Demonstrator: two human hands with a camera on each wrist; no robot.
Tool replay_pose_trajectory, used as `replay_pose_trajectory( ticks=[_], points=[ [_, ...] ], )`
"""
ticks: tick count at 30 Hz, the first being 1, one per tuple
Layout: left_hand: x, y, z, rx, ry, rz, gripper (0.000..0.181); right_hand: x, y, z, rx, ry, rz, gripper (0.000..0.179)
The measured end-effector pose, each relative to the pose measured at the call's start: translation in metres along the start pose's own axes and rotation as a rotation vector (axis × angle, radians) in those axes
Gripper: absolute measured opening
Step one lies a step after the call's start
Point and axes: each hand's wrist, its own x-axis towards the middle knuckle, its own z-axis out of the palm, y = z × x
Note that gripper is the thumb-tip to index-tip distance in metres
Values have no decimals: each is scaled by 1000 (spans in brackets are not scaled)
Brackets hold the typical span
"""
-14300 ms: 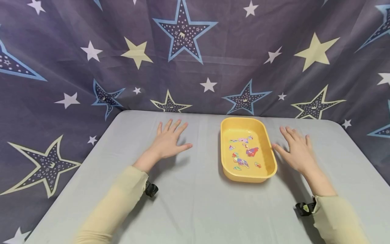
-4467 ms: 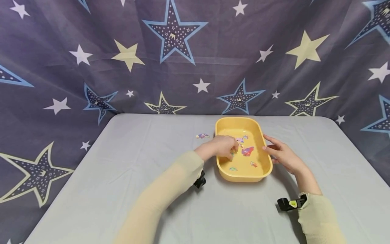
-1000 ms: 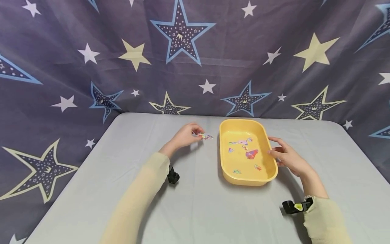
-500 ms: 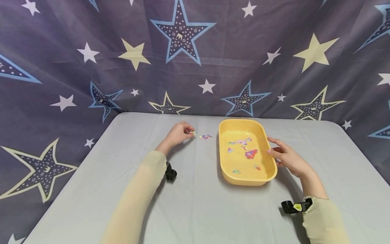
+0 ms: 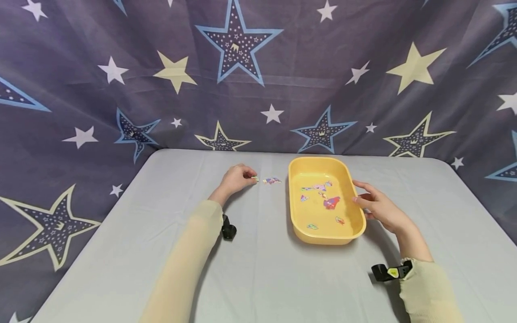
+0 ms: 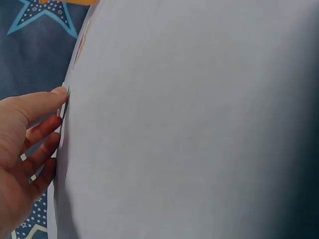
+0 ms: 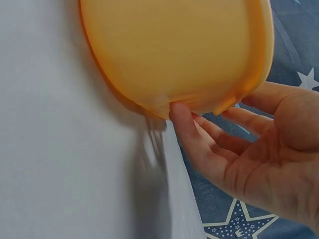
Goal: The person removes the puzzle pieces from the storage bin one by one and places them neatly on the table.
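Note:
In the head view my left hand (image 5: 236, 179) is on the left part of the table, pinching a small flat colourful cut-out (image 5: 255, 178) between thumb and fingers, low at the tabletop. Most of that piece is hidden by the fingertips; the left wrist view shows it edge-on as a thin sliver. Just to its right lies another shiny cut-out (image 5: 272, 181), purple and multicoloured, flat on the cloth. My right hand (image 5: 381, 206) holds the right wall of a yellow plastic tray (image 5: 328, 240), thumb at the rim and fingers along the outside (image 7: 234, 142).
Several shiny cut-outs lie scattered inside the tray, among them a red and purple one (image 5: 331, 203) and a small green one (image 5: 312, 226). A grey cloth covers the table (image 5: 262, 278). Behind it hangs a dark star-printed curtain (image 5: 161, 40).
At first every cut-out was in the tray. One now lies on the table, and my left hand has carried a second leftward past it, down to the cloth. My right hand stays at the tray.

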Motion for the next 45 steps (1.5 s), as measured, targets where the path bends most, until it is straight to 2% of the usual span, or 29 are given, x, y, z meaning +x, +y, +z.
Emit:
replay_pose_trajectory(
  ticks=[9, 15, 20, 25, 31, 36, 40, 45],
  points=[
    [-4, 3, -3, 20, -46, 9, 24, 0, 1, 1, 15, -5, -1, 66],
    [-6, 6, -7, 0, -74, -14, 25, 0, 1, 0, -2, 0, -13, 67],
    [-9, 7, -12, -1, -71, -33, 27, 2, 1, 2, -19, 2, -33, 65],
    [-10, 14, -17, 28, -59, 33, 27, 2, 2, 2, -14, 6, -70, 64],
    [-16, 32, -24, 21, -25, 103, 25, 4, -2, 0, -4, -7, -82, 69],
    [-22, 49, -24, 16, -4, 153, 25, 5, -3, 0, -4, -20, -90, 68],
    [-26, 59, -22, -34, 10, 178, 24, 4, -4, 1, -18, -10, -82, 67],
    [-34, 71, -18, -65, -11, 207, 22, 6, -2, 3, -31, 1, -63, 66]
  ],
)
